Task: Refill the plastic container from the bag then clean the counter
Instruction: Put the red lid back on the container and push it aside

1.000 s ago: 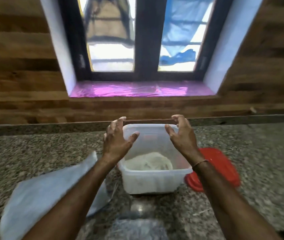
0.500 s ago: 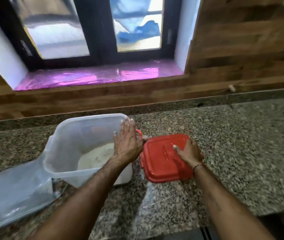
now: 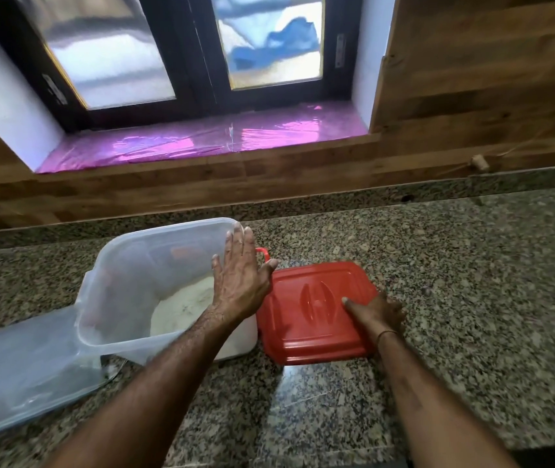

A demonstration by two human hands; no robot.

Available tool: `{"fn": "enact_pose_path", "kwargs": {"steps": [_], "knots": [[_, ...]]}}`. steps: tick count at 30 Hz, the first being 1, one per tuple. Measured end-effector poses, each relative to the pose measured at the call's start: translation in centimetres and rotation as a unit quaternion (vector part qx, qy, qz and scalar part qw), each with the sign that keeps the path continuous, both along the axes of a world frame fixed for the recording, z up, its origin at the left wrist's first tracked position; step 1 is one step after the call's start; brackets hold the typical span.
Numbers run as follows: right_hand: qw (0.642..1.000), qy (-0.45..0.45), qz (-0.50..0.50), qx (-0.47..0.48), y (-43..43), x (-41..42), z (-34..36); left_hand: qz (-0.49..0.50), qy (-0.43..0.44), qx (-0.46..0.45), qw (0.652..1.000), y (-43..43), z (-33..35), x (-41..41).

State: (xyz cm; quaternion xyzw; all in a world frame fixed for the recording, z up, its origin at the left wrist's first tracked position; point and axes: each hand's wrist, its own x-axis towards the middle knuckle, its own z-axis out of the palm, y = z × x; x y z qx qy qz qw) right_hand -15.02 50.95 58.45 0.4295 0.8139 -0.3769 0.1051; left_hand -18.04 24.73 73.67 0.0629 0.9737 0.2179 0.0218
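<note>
Your left hand [image 3: 240, 285] flat and wide against the plastic container [image 3: 154, 292] right wall, your right hand [image 3: 375, 314] grip holding the red lid [image 3: 309, 319] on the surface [image 3: 472, 282], bag [image 3: 22, 363] at left edge.

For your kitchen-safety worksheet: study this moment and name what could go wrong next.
1. The container is open, the left hand flat on its wall; a push may spill the powder.
2. The right hand grips only the lid's edge; it may slip.
3. The bag nears the counter's front.
</note>
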Motion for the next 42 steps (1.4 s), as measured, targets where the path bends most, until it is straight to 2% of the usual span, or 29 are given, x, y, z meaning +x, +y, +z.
{"fn": "enact_pose_path", "kwargs": {"steps": [2,5,11,14,16,18,21,23,26,30,35,42], "knots": [[0.994,0.053,-0.054,-0.072,1.7,-0.3,-1.0,0.002,0.002,0.003,1.0,0.0,-0.1,-0.1],[0.963,0.146,-0.095,-0.207,1.8,0.8,2.2,0.004,0.002,0.008,1.0,0.0,-0.3,-0.2],[0.909,0.264,-0.135,-0.292,4.5,2.0,6.4,0.002,0.004,0.006,1.0,-0.1,-0.3,-0.1],[0.863,0.316,-0.162,-0.36,7.3,3.2,9.2,0.004,0.0,0.001,1.0,0.0,0.3,-0.2],[0.837,0.34,-0.167,-0.395,8.1,3.4,11.3,0.015,-0.002,0.055,0.998,0.2,1.5,-0.2],[0.829,0.352,-0.154,-0.406,7.5,2.8,13.8,0.029,-0.012,0.168,0.985,0.5,3.1,-0.4],[0.818,0.366,-0.09,-0.434,4.8,1.2,17.3,0.026,-0.047,0.364,0.93,0.9,6.3,-0.3],[0.812,0.379,-0.051,-0.442,2.2,0.3,19.4,0.056,-0.01,0.407,0.912,-0.5,7.9,-0.6],[0.826,0.394,0.011,-0.403,-2.7,-1.1,21.6,0.118,0.035,0.407,0.905,-5.6,8.3,-1.3],[0.878,0.381,0.087,-0.276,-11.1,-3.1,21.4,0.195,0.05,0.397,0.895,-13.9,7.4,-0.6],[0.914,0.315,0.139,-0.214,-18.9,-4.1,18.2,0.252,0.018,0.386,0.887,-21.7,5.1,0.9],[0.938,0.276,0.156,-0.142,-21.7,-2.8,15.8,0.26,-0.027,0.381,0.887,-24.2,2.7,1.4]]}}
